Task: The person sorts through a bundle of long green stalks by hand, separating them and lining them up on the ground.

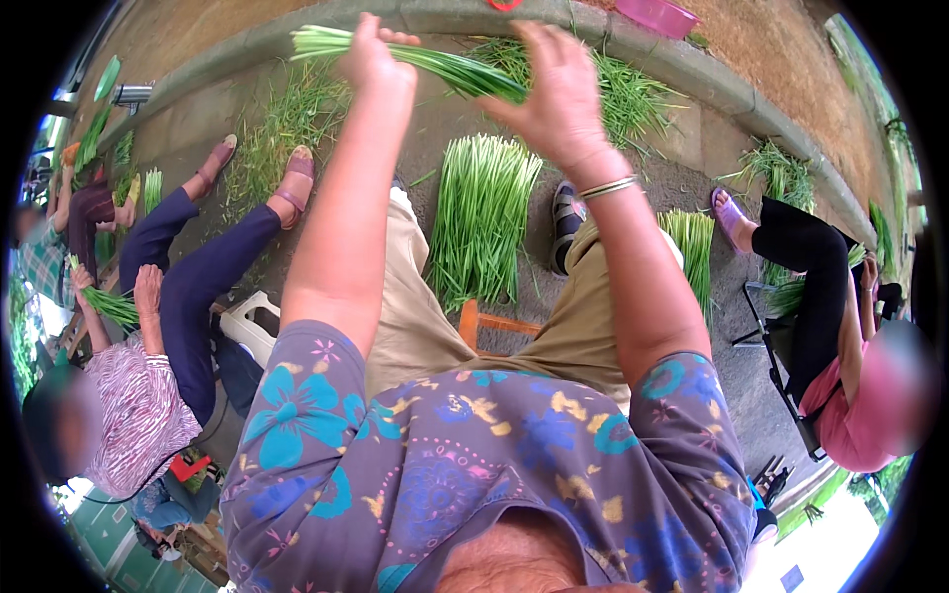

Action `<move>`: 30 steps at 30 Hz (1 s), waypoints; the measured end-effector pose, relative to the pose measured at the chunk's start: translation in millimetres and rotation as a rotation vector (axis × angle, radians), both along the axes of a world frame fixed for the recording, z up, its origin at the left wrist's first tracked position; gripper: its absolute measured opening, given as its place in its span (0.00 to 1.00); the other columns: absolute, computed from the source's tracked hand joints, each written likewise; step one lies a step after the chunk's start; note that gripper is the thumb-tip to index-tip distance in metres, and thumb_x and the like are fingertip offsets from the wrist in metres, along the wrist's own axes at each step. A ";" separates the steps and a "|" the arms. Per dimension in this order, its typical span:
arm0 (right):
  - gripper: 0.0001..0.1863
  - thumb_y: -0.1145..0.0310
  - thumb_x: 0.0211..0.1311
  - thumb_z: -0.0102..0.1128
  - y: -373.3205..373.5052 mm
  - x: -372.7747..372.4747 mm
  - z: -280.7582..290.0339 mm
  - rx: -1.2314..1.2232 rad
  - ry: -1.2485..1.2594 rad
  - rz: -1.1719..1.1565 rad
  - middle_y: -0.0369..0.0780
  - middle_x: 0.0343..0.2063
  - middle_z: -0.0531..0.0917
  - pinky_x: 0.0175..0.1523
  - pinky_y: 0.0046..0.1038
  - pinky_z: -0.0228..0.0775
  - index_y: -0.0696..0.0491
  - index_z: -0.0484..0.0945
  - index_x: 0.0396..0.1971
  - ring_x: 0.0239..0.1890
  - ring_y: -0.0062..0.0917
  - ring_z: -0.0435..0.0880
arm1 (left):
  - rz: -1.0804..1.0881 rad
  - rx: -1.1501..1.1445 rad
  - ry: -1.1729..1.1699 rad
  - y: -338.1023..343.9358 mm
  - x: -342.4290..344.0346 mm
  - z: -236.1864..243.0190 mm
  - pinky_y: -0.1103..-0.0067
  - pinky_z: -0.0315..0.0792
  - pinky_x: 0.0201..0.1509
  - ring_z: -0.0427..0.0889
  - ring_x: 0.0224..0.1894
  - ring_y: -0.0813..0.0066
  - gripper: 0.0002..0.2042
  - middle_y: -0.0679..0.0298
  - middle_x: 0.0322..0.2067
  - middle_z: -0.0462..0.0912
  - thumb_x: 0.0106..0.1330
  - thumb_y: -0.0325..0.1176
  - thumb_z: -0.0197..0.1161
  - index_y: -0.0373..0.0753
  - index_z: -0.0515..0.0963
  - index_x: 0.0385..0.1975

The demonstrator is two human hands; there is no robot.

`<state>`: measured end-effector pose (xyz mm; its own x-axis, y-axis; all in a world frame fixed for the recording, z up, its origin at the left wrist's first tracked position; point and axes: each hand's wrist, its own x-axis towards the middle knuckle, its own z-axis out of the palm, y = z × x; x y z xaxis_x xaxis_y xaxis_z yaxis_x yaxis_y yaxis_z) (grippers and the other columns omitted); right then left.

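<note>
My left hand [381, 57] is closed around a bunch of chives [445, 65], held out in front of me well above the ground. The pale stem ends stick out to the left of it, and the green leaves stretch to the right. Beside the leafy end is my right hand [559, 99], slightly blurred, fingers and thumb apart; whether it touches the leaves I cannot tell. Between my feet lies a neat pile of chives [482, 222], white ends pointing away from me. A smaller pile of chives [689, 247] rests right of my right leg.
Loose leaves [633, 99] are scattered before a concrete curb [712, 84], with a pink basin [660, 16] beyond. A wooden stool [479, 324] shows between my legs. One co-worker [148, 395] sits at left holding chives; another [840, 366] sits at right.
</note>
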<state>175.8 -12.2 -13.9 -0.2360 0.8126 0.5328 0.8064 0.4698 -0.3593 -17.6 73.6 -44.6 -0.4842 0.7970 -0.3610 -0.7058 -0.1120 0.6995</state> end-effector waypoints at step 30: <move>0.14 0.62 0.60 0.55 2.7 -13.3 2.9 -1.522 1.271 0.547 0.37 0.21 0.75 0.22 0.20 0.68 0.59 0.73 0.35 0.18 0.19 0.74 | -0.912 0.485 -0.272 -22.8 28.1 11.0 0.59 0.73 0.46 0.77 0.31 0.66 0.11 0.65 0.21 0.72 0.63 0.41 0.54 0.38 0.69 0.31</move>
